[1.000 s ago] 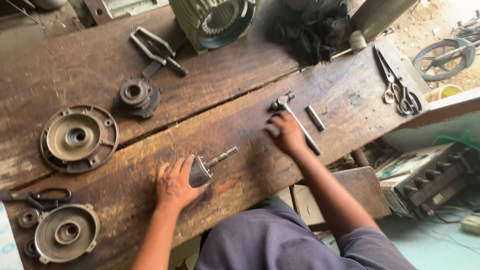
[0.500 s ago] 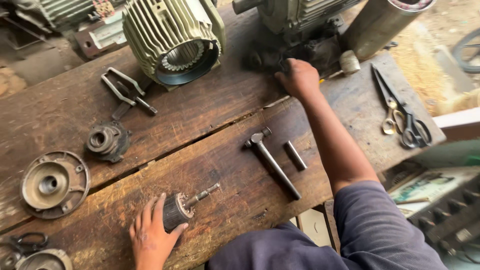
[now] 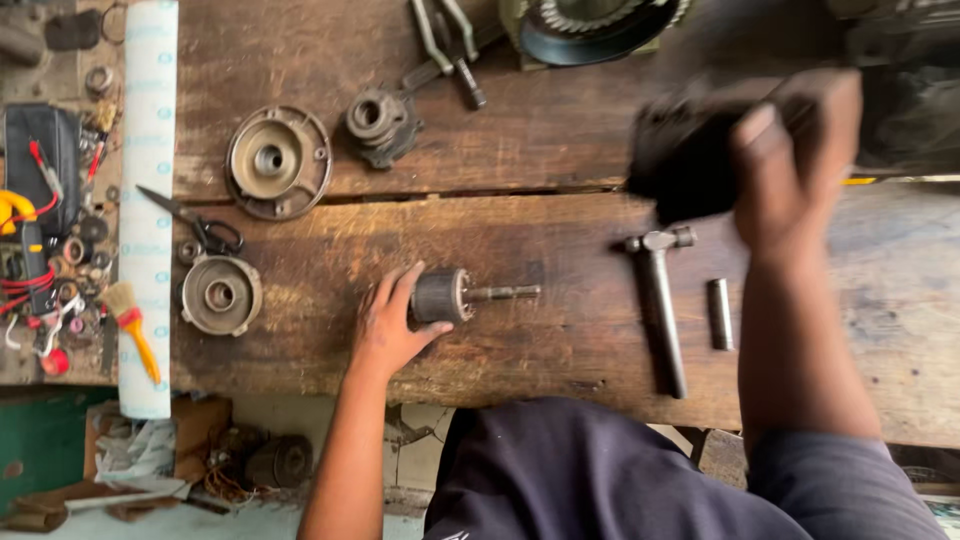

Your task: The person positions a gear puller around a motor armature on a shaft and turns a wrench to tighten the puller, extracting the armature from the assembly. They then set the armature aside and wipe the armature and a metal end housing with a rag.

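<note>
i see the dark cylindrical motor rotor with its steel shaft [image 3: 455,295] lying on the worn wooden workbench [image 3: 560,150], my left hand [image 3: 390,325] resting open-fingered against its end. my right hand [image 3: 795,165] is raised, fingers clamped on a blurred black bundle [image 3: 690,150], above the steel hammer [image 3: 660,300] and short metal pin [image 3: 720,313].

Worn wooden bench [image 3: 560,140], hammer [image 3: 662,300], rotor [image 3: 445,296], end covers [image 3: 278,160], scissors [image 3: 195,225], perhaps a punch [image 3: 719,313]

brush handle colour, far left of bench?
Orange, on the small brush; head view shows it best.
</note>
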Motion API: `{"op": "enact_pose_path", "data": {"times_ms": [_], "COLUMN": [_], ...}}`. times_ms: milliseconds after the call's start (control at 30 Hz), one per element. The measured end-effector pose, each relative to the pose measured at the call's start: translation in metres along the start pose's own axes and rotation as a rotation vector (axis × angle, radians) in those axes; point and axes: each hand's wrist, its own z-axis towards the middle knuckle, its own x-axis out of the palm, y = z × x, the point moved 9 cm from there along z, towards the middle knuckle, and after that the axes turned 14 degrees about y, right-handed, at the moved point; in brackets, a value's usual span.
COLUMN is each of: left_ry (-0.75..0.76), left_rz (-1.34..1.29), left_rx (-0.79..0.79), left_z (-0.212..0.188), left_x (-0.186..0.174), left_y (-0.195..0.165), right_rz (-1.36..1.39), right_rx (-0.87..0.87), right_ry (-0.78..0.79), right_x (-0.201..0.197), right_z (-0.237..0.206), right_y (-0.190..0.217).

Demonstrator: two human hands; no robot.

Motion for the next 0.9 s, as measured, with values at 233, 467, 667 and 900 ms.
{"op": "enact_pose_path", "data": {"times_ms": [233,467,667,900], "left_ry": [0.097,0.03,0.184,0.338], "left_rz": [0.09,0.194,0.243,0.341], "left_rx": [0.126,0.291,0.296,0.372], "left_z": [0.023,0.037,0.055,0.077], "left_x": [0.007,0.021,0.029,0.036], "left_y": [0.01,0.019,0.018,0.019], "right_rz": [-0.862,-0.802,-0.687,-0.926], "right_rx": [-0.375,-0.028,0.169,0.211], "right_ry": [0.773,1.186,1.19,0.993], "right_x": [0.264,0.301,0.305,0.3], "right_z": [-0.116,-0.148,-0.14,-0.16], "right_y": [0.035,-0.052,-0.074,-0.074]}}
